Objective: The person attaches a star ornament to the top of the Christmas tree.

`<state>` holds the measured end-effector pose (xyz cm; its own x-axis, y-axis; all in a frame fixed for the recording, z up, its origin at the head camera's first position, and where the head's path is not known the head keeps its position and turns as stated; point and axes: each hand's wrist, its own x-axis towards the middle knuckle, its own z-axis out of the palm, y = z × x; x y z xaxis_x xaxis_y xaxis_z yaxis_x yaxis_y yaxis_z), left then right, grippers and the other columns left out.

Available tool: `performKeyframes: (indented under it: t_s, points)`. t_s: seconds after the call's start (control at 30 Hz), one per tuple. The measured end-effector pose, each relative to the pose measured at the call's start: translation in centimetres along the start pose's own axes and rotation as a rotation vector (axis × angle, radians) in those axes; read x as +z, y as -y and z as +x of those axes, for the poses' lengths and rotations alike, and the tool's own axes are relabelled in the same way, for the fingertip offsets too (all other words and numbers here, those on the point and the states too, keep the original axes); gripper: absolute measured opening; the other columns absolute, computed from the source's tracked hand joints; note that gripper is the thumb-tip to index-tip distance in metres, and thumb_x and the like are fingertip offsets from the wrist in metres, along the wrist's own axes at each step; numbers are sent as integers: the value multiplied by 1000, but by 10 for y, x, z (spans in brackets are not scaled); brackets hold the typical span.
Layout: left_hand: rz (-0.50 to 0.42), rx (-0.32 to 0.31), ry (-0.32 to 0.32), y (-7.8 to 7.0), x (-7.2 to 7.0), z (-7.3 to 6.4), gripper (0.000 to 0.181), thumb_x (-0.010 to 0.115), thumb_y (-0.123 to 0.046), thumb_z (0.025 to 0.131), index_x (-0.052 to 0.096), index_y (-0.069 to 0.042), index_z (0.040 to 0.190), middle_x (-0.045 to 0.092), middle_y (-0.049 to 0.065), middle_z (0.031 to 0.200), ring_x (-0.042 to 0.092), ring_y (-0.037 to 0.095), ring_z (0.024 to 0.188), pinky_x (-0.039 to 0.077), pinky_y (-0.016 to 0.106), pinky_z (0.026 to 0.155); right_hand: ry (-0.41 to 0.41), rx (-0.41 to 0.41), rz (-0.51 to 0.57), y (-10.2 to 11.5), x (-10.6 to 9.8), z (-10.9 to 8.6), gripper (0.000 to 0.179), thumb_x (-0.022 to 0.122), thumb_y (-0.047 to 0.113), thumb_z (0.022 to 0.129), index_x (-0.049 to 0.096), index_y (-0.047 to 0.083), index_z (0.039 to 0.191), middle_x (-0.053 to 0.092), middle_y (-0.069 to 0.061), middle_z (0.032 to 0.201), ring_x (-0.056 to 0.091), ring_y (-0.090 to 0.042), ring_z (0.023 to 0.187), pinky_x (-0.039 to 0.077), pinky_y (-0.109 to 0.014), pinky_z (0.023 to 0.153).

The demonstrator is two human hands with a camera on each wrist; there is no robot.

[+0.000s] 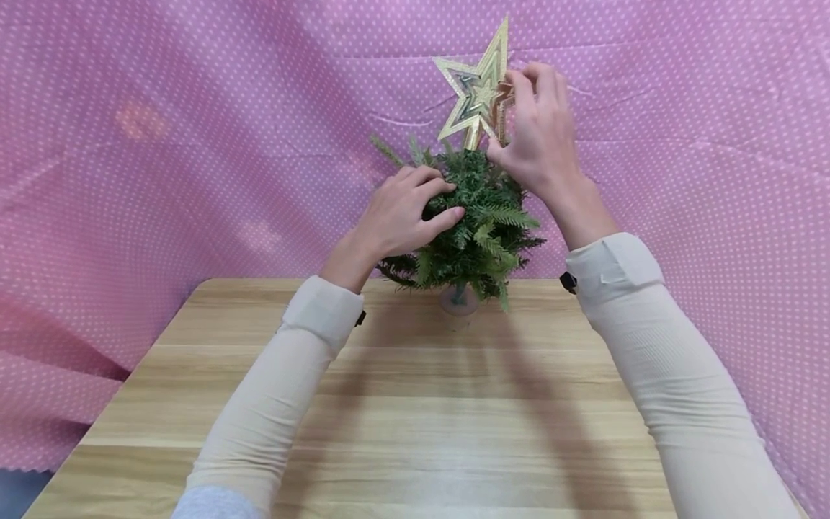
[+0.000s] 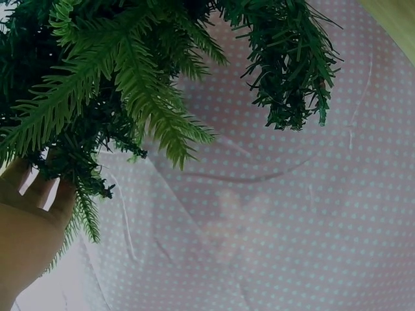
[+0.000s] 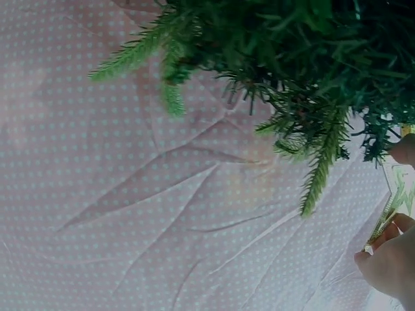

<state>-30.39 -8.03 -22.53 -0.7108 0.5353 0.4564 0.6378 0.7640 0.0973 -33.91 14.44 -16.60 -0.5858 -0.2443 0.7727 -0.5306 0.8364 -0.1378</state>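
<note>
A small artificial Christmas tree (image 1: 483,205) stands at the far side of the table on a round, pale base (image 1: 459,303). At its tip is a gold star tree topper (image 1: 483,94), leaning slightly right, its stem meeting the top branches. My right hand (image 1: 541,133) holds the star by its right side, fingers curled at the points and thumb low by the stem. My left hand (image 1: 402,213) grips the upper left branches, thumb in front and fingertips partly hidden in the needles. In the left wrist view, green sprigs (image 2: 130,71) cover those fingertips.
The light wood table (image 1: 415,404) reaches from the tree toward me. Pink polka-dot cloth (image 1: 227,144) hangs behind and along both sides, close behind the tree and star. Both forearms wear pale sleeves with a band at each wrist.
</note>
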Motion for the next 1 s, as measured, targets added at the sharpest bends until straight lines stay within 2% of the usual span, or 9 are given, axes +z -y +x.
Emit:
performKeyframes:
  t_s: [0.2, 0.47, 0.7, 1.0]
  points:
    - [-2, 4, -6, -1, 0, -1, 57, 47, -58, 101, 63, -19, 139, 54, 6, 144, 45, 27, 134, 37, 48, 111, 33, -16, -22, 5, -3, 4, 80, 85, 11, 76, 45, -8, 142, 40, -21, 143, 36, -31, 134, 25, -31, 119]
    - [-8, -1, -7, 0, 0, -1, 57, 47, -58, 101, 63, -18, 139, 53, 6, 145, 45, 27, 135, 36, 48, 111, 39, -76, -51, 8, -2, 9, 74, 81, 8, 76, 46, -9, 139, 41, -23, 141, 37, -34, 133, 27, -33, 118]
    - [-9, -2, -9, -4, -2, -2, 58, 47, -59, 101, 63, -18, 139, 53, 7, 146, 45, 27, 135, 36, 48, 111, 51, -70, -57, 9, -3, 10, 76, 79, 5, 74, 44, -10, 140, 40, -22, 141, 37, -34, 131, 30, -35, 117]
    - [-5, -24, 14, -5, -4, -5, 59, 46, -60, 101, 62, -19, 140, 51, 6, 147, 43, 27, 137, 34, 48, 113, 93, -54, -14, 4, -5, 8, 80, 81, 11, 78, 43, -6, 146, 38, -19, 146, 34, -30, 136, 24, -32, 119]
